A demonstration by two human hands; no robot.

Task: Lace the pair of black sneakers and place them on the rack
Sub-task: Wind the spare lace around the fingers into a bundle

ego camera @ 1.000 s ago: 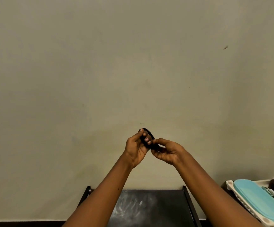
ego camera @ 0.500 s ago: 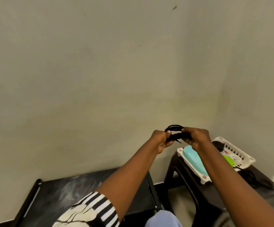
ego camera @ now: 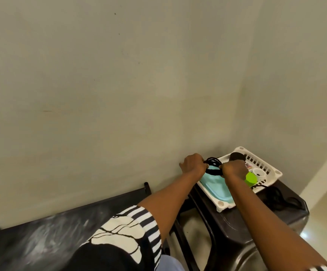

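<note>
A coiled black shoelace point(ego camera: 213, 165) hangs between my two hands above a white basket point(ego camera: 264, 165). My left hand point(ego camera: 193, 164) grips one end of the coil with curled fingers. My right hand point(ego camera: 234, 170) grips the other end, knuckles up. Another tangle of black lace point(ego camera: 276, 198) lies on the dark stool point(ego camera: 237, 223) beside the basket. The black rack point(ego camera: 51, 237) stands low at the left against the wall, its top shelf bare. No sneakers are in view.
The white basket holds a light blue lid point(ego camera: 215, 185), a green object point(ego camera: 251, 178), a small white cup point(ego camera: 258, 172) and a dark round thing point(ego camera: 237, 155). A wall corner rises at the right, with pale floor point(ego camera: 325, 216) beyond the stool.
The view has swung down and to the right, bringing the stool and basket into sight. Both hands, still holding the coiled lace, now hang lower, just over the basket.
</note>
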